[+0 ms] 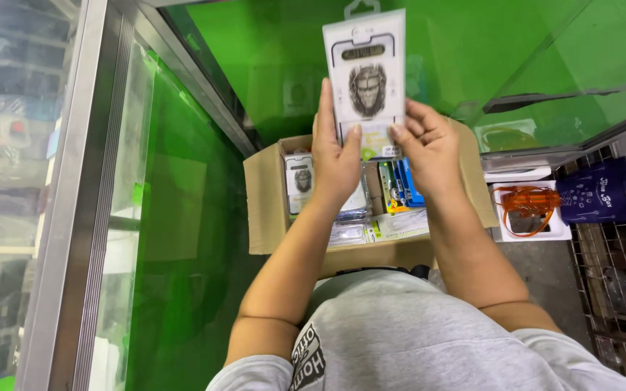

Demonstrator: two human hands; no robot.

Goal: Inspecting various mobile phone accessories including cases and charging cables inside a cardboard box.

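Both hands, left hand [335,161] and right hand [429,148], grip a flat white hang-tab package [366,76] at top centre of the frame. Below it sits an open cardboard box [266,195] of similar packets, green glass panels [182,217] around.

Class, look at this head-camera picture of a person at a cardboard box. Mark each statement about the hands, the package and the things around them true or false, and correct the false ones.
1. Both hands hold one flat white package. True: the left hand and right hand grip its lower part.
2. The cardboard box is empty. False: it holds more flat packages.
3. The held package lies inside the box. False: it is raised above the box, upright.
4. An orange item lies on a white tray to the right of the box. True.
5. The panels around the box are red. False: the glass panels are green.
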